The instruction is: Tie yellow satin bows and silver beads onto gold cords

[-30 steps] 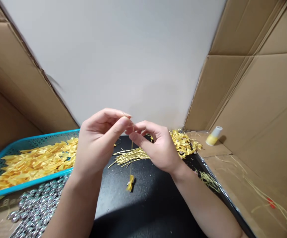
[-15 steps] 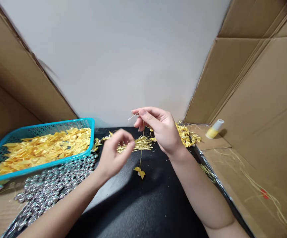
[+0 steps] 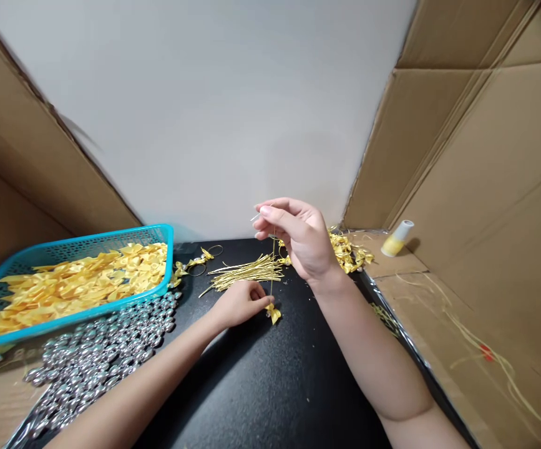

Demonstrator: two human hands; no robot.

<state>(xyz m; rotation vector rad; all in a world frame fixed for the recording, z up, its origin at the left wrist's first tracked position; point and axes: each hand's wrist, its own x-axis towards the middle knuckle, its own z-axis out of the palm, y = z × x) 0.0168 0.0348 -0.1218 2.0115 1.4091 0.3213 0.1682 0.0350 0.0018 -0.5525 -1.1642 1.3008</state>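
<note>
My right hand (image 3: 301,234) is raised above the black tabletop, thumb and fingers pinching a thin needle (image 3: 256,217). A fine yellowish thread (image 3: 272,268) hangs down from that hand. At its lower end is a small yellow ribbon bow (image 3: 274,313) with what looks like a bead. My left hand (image 3: 244,304) is low over the table, its thumb and fingertips closed on the thread just above the bow. Behind it lies a bundle of gold ties (image 3: 246,272).
A blue basket (image 3: 171,262) of yellow ribbon bows (image 3: 102,274) stands at left, with many silver beads (image 3: 111,349) in front. Finished-looking bow pieces (image 3: 347,252) are heaped at back right. A thread spool (image 3: 397,238) stands on cardboard at right, near loose threads (image 3: 467,333).
My left hand has moved down and right from beside the right hand to the thread just above the bow. The right hand stays raised with the needle. The view has shifted slightly.
</note>
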